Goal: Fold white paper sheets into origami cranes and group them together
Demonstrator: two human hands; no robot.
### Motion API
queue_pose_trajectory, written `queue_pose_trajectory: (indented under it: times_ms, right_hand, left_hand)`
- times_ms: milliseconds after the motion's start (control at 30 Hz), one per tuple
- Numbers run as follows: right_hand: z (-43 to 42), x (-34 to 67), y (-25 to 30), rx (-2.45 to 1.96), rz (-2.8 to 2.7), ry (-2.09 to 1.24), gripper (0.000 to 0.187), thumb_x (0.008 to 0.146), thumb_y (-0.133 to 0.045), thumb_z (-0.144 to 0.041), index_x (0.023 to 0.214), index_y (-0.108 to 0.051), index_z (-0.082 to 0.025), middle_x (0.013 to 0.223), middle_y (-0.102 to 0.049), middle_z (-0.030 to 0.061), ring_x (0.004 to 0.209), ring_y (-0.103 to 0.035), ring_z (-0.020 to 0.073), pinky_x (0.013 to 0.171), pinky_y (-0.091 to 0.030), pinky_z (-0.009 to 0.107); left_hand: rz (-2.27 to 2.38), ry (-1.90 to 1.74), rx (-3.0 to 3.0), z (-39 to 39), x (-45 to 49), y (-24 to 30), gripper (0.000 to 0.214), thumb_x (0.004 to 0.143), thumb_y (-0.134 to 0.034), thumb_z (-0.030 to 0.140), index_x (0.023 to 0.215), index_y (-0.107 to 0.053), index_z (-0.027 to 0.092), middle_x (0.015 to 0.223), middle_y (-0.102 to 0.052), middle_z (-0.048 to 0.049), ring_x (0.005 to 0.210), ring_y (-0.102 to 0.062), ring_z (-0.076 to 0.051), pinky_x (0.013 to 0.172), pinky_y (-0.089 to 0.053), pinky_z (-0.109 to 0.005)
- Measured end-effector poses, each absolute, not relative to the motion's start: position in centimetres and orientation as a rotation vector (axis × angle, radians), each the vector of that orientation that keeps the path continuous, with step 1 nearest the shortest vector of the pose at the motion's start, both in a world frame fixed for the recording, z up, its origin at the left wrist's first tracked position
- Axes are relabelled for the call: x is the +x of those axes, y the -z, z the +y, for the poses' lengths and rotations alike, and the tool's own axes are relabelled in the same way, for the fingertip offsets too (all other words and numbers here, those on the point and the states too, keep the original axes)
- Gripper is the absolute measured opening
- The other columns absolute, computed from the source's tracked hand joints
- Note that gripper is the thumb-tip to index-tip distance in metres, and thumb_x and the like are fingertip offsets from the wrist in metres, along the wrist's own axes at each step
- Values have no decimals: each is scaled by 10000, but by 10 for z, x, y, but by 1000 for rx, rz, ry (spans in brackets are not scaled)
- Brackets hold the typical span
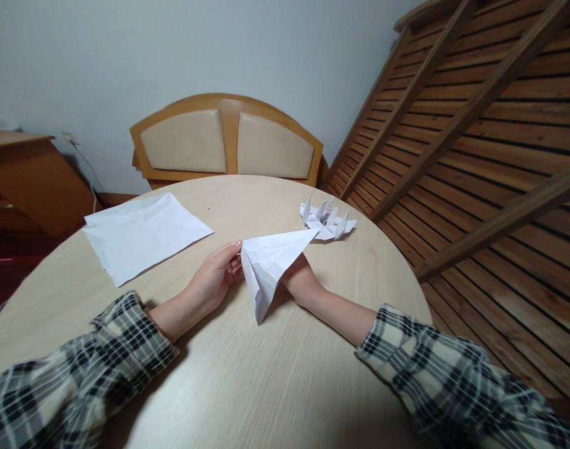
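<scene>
A partly folded sheet of white paper [278, 252] is held up just above the table, one pointed flap hanging down toward me. My left hand [217, 274] pinches its left corner between thumb and fingers. Behind the paper is my right hand [301, 277]; its fingers are hidden by the sheet, so their grip does not show. Just beyond the paper's right tip, a small cluster of folded white paper cranes [329, 219] rests on the table. To the left lie flat white paper sheets [147, 234], slightly creased.
The round pale wooden table [266, 386] stands before a padded headboard [229, 140] by the wall. A slatted wooden panel [476, 156] leans at the right, close to the table's edge. At far left is a brown wooden desk [32, 181] with a cable nearby.
</scene>
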State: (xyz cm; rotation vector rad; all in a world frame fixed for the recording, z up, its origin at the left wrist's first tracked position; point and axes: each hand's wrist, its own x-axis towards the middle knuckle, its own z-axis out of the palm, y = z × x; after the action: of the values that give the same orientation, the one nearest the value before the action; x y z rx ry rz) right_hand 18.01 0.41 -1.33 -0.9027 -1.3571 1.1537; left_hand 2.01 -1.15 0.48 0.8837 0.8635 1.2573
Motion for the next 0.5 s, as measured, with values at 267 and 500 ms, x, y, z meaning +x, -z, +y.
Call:
queue_pose_trajectory:
  times_ms: [267, 500]
  right_hand:
    - [-4, 187, 11, -963, -1556, -901, 187, 790, -628, -277, 937, -685, -176, 984, -738, 98, 905, -686, 262, 848, -551, 431]
    - [-10, 191, -2, -806, -1794, -625, 432, 898, -483, -201, 1321, -547, -266, 1390, -555, 48, 1267, -529, 224, 1097, -412, 429]
  left_hand:
    - [911, -1266, 879, -14, 21, -6, 202, 749, -732, 323, 849, -646, 170, 783, -651, 17, 641, -554, -109, 575, -433, -209]
    - [938, -1228, 932, -18, 27, -10, 266, 784, -678, 424, 882, -672, 177, 867, -706, -32, 722, -601, -155, 632, -454, -248]
